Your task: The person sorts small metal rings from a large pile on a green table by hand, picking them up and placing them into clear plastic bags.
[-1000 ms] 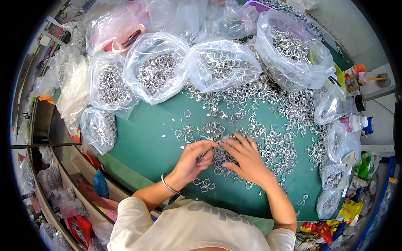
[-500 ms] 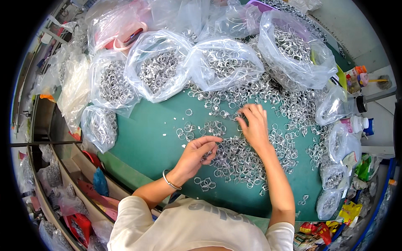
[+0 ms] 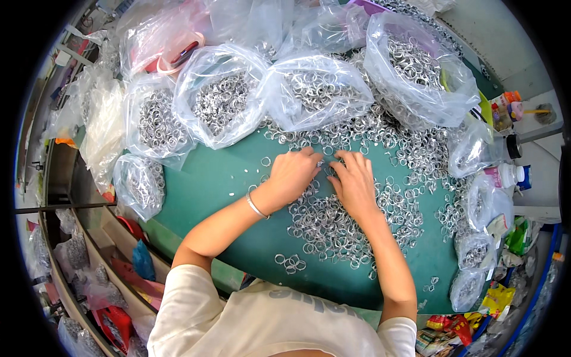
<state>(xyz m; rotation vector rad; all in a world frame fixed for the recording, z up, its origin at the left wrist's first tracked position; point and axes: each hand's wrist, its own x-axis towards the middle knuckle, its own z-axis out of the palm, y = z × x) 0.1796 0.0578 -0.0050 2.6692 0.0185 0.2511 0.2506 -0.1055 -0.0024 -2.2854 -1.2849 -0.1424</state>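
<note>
Both hands meet over small silver metal rings on the green tabletop, just beyond the main loose heap of rings (image 3: 333,229). My left hand (image 3: 292,174) shows its back and wears a metal bangle (image 3: 256,205). Its fingers are curled, and the fingertips touch a few rings (image 3: 322,165) between the hands; its palm is hidden. My right hand (image 3: 355,183) reaches in from the other side, fingers bent and thumb apart from them, fingertips beside the same rings. Nothing shows clearly gripped in it.
Clear plastic bags of rings (image 3: 223,101) line the far side, with a larger one (image 3: 410,65) at far right. More loose rings (image 3: 416,154) spread below it. Small bags (image 3: 470,285) edge the right side. Open drawers (image 3: 119,238) stand at left.
My left hand has moved forward and right, from the near left of the heap to beside my right hand, and turned palm down. My right hand has shifted slightly left and nearer.
</note>
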